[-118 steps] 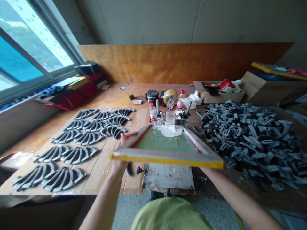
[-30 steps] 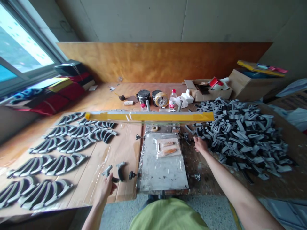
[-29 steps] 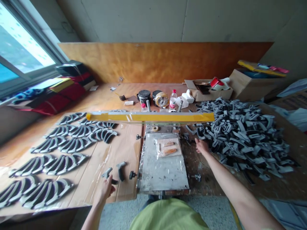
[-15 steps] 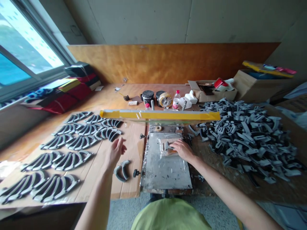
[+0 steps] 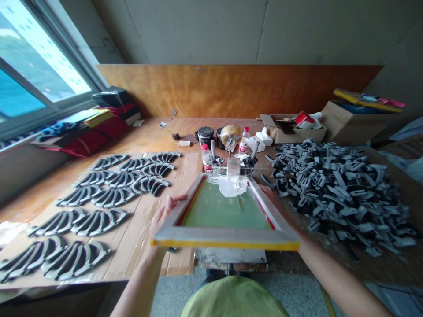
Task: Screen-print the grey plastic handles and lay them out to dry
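Observation:
A screen printing frame (image 5: 228,236) with a pale grey rim, yellow tape along its front edge and green mesh (image 5: 220,209) lies tilted over the metal base plate (image 5: 231,256). White ink (image 5: 233,187) pools at the mesh's far end, below a squeegee blade (image 5: 233,167). My left hand (image 5: 166,210) grips the frame's left side, its fingers partly blurred. Against the right side is my right hand (image 5: 269,192), mostly covered by the rim, with its fingers hidden. The part on the plate is hidden beneath the screen.
Rows of curved grey-black parts (image 5: 105,193) lie on cardboard (image 5: 132,233) at the left. A large heap of similar parts (image 5: 343,189) covers the right side. Bottles (image 5: 243,140), black tubs (image 5: 205,135) and an open carton (image 5: 294,130) stand behind.
The screen frame has swung down from its raised position, covering the plate. My right hand has left the part there for the frame's right side; my left hand has reached its left side.

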Demonstrator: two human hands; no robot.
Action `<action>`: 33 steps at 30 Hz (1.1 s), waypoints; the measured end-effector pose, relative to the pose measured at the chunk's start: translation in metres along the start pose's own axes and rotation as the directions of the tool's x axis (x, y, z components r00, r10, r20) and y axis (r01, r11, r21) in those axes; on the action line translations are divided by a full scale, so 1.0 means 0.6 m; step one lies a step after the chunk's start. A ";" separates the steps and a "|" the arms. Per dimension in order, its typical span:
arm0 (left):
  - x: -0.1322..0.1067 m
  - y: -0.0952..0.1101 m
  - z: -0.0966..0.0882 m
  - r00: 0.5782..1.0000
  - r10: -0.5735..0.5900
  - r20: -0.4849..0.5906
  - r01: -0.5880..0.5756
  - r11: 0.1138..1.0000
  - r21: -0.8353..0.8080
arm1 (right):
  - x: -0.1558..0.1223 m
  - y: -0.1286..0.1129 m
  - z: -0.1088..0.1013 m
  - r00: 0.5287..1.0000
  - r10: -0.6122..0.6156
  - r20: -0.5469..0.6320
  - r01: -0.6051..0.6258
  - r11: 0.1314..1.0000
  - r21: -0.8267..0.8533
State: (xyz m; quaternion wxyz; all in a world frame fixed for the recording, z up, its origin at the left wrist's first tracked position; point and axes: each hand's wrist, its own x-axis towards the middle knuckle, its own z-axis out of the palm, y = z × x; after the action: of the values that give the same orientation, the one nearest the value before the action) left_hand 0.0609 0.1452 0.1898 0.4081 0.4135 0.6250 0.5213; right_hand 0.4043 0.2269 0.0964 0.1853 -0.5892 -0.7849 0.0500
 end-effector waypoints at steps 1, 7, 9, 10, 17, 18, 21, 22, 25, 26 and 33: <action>-0.016 -0.024 -0.009 0.995 -0.083 0.049 0.081 0.996 0.037 | 0.018 0.006 -0.013 0.999 0.015 -0.039 -0.014 1.000 0.007; -0.050 -0.177 -0.002 0.932 -0.320 0.167 0.308 0.946 0.097 | 0.138 -0.069 -0.029 0.981 -0.191 -0.027 0.188 0.979 -0.075; -0.046 -0.213 0.006 0.939 -0.310 0.149 0.295 0.949 0.114 | 0.156 -0.098 -0.013 0.976 -0.171 0.133 0.188 0.973 -0.133; -0.044 -0.225 0.009 0.940 -0.304 0.153 0.289 0.951 0.112 | 0.158 -0.106 -0.005 0.968 -0.152 0.202 0.182 0.973 -0.144; -0.041 -0.254 0.005 0.925 -0.312 0.216 0.294 0.949 0.111 | 0.075 -0.102 0.012 0.897 -0.308 0.317 0.345 0.936 -0.066; -0.042 -0.254 0.005 0.924 -0.314 0.217 0.297 0.949 0.110 | 0.059 -0.099 0.006 0.869 -0.367 0.333 0.401 0.915 -0.039; -0.043 -0.256 0.007 0.924 -0.317 0.216 0.300 0.948 0.105 | 0.031 -0.089 -0.020 0.784 -0.503 0.364 0.531 0.847 0.025; -0.043 -0.256 0.008 0.925 -0.316 0.212 0.300 0.948 0.104 | 0.032 -0.086 -0.029 0.759 -0.533 0.373 0.560 0.827 0.044; -0.042 -0.259 0.008 0.934 -0.303 0.192 0.287 0.952 0.103 | 0.053 -0.087 -0.041 0.740 -0.560 0.371 0.578 0.813 0.074; -0.042 -0.259 0.007 0.936 -0.299 0.189 0.284 0.953 0.102 | 0.059 -0.090 -0.039 0.767 -0.543 0.341 0.559 0.827 0.060; -0.040 -0.253 0.005 0.935 -0.306 0.177 0.297 0.952 0.077 | 0.002 -0.091 0.017 0.808 -0.569 0.156 0.575 0.818 0.006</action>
State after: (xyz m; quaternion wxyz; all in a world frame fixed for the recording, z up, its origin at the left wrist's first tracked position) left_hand 0.0580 0.1059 0.0411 0.5300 0.3697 0.6524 0.3959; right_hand 0.3509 0.2130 0.1032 0.1195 -0.3240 -0.9383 0.0198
